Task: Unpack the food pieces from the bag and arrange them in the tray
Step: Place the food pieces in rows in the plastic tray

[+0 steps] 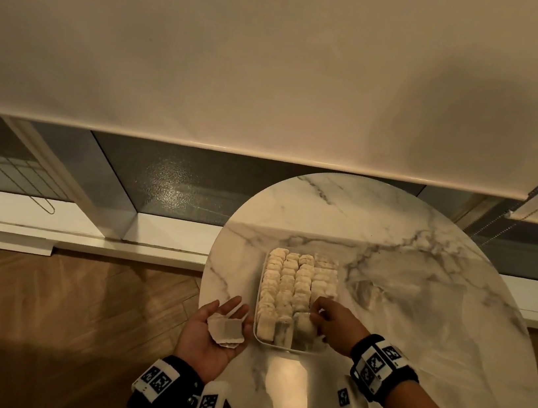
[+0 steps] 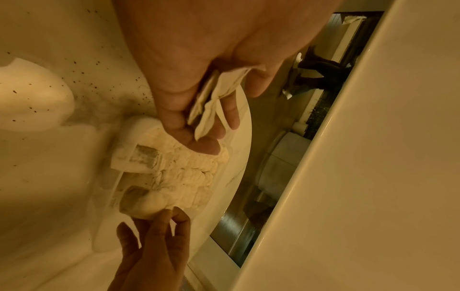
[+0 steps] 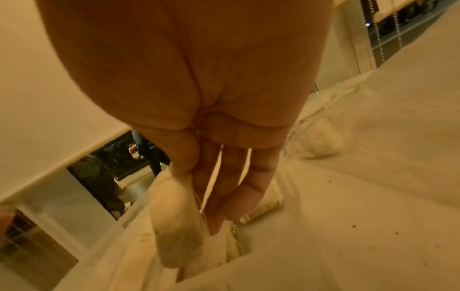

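Note:
A clear tray (image 1: 257, 332) on the round marble table holds rows of pale, pouch-like food pieces (image 1: 288, 275). My right hand (image 1: 318, 309) hovers over the tray's near right corner and pinches one piece (image 1: 304, 324) standing there. The right wrist view shows that piece (image 3: 174, 222) between thumb and fingers. My left hand (image 1: 210, 313) is palm up beside the tray's near left corner. A few pieces (image 1: 225, 332) lie loose on its palm, and they (image 2: 211, 98) show in the left wrist view too. A crumpled clear bag (image 1: 367, 292) lies right of the tray.
The marble table (image 1: 425, 260) reaches far to the right and behind the tray. Its left edge runs just beside my left hand, with wooden floor (image 1: 55, 312) below. A window with a lowered roller blind (image 1: 212, 57) stands behind the table.

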A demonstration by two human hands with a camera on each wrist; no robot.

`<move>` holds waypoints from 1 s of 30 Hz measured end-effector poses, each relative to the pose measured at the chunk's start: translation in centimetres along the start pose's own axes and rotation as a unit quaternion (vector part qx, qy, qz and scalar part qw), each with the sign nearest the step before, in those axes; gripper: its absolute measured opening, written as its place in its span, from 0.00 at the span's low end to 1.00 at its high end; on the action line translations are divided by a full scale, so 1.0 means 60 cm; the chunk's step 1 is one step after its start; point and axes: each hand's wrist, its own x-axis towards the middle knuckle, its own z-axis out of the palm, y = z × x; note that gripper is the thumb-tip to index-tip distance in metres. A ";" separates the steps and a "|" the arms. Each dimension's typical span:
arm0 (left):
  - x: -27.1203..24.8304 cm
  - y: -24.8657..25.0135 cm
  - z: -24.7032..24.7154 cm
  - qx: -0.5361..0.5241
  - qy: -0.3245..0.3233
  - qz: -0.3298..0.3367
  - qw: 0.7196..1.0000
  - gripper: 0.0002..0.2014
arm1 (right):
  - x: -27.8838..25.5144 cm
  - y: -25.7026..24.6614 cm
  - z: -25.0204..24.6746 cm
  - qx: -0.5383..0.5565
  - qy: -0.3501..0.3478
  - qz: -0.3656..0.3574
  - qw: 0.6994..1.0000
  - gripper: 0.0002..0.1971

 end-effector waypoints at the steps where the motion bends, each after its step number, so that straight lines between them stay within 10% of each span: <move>1: -0.001 0.001 -0.001 -0.002 0.001 0.002 1.000 0.18 | 0.004 0.000 0.002 -0.017 -0.011 0.013 1.000 0.05; 30: -0.025 -0.004 -0.011 0.003 0.011 0.021 1.000 0.23 | 0.006 -0.015 0.023 -0.122 0.066 0.031 0.990 0.07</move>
